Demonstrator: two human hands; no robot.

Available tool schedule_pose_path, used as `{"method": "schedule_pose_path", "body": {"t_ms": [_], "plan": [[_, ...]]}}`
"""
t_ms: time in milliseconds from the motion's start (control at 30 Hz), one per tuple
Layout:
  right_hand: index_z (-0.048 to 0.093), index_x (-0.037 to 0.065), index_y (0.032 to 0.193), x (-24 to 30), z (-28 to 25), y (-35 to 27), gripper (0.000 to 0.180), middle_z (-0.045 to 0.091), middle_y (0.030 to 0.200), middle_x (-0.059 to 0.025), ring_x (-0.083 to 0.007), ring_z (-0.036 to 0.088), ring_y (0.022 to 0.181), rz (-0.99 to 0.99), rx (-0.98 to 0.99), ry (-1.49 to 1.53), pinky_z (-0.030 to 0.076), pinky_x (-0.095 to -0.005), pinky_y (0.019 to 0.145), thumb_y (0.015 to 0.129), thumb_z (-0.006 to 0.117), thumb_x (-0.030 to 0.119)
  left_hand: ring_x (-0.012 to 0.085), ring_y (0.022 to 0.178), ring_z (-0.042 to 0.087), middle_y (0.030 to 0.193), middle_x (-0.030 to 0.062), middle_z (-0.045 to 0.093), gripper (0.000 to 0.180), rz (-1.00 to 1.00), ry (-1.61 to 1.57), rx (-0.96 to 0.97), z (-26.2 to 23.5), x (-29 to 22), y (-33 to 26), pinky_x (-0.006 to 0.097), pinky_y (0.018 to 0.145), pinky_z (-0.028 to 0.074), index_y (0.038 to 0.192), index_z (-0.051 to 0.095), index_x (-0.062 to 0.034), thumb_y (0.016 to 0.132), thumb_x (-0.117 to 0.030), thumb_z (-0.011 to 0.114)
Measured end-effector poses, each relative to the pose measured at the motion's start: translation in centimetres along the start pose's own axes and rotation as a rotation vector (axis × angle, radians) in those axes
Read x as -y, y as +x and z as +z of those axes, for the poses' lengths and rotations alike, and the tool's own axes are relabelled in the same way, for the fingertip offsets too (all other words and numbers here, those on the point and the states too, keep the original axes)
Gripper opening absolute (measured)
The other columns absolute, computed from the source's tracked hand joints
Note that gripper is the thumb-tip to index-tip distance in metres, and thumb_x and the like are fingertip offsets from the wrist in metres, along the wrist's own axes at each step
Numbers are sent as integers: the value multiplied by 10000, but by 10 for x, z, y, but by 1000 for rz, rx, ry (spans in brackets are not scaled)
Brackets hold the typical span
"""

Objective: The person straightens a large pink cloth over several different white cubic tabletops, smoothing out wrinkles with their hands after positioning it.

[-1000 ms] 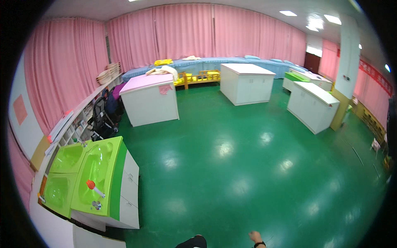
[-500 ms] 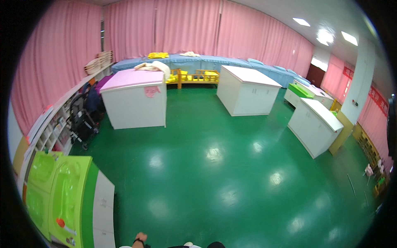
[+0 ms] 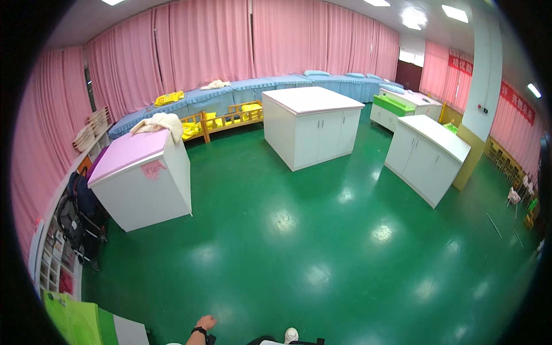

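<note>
My left hand (image 3: 206, 323) shows at the lower edge, with a dark band around its wrist. Its fingers look curled in, and I see nothing in them. It hangs over the green floor (image 3: 247, 253), touching nothing. A low unit with a bright green top (image 3: 75, 316) stands nearest to it, to the left. To the right of the hand one of my white shoes (image 3: 291, 335) is on the floor. My right hand is out of the picture.
A white cabinet with a pink top (image 3: 129, 155) stands left, a cream cloth (image 3: 158, 123) on it. Beside it is a folded stroller (image 3: 77, 227). Ahead stand white cabinets (image 3: 310, 129) (image 3: 428, 158). Blue-covered beds (image 3: 253, 84) line the curtains. A pillar (image 3: 483, 86) rises right.
The view has shifted forward and turned right: the pink-topped cabinet and green-topped unit moved left and down, and the middle cabinet looks larger. More of my left hand and a white shoe now show.
</note>
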State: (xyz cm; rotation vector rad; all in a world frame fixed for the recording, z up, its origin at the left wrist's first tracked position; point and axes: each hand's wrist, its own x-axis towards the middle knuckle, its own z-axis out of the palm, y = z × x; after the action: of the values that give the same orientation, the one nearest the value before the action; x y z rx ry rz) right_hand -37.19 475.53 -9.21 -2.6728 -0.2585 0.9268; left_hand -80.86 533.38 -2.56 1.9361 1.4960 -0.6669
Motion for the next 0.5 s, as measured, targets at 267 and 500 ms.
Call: {"method": "schedule_pose_path", "body": {"t_ms": [267, 500], "plan": [[616, 53, 947, 298, -173, 220, 303, 633, 891, -165, -333, 594, 860, -408, -141, 45, 475, -398, 764, 785, 510, 286, 337, 911, 570, 970, 178, 613, 402, -353, -105, 190, 3, 18, 32, 420, 780, 446, 898, 647, -48, 751, -390, 495], [616, 75, 977, 251, -162, 317, 357, 619, 983, -159, -348, 568, 942, -105, -53, 29, 454, -406, 829, 762, 539, 349, 299, 801, 615, 866, 138, 644, 267, -113, 122, 167, -120, -125, 237, 414, 670, 481, 801, 658, -61, 751, -275, 507]]}}
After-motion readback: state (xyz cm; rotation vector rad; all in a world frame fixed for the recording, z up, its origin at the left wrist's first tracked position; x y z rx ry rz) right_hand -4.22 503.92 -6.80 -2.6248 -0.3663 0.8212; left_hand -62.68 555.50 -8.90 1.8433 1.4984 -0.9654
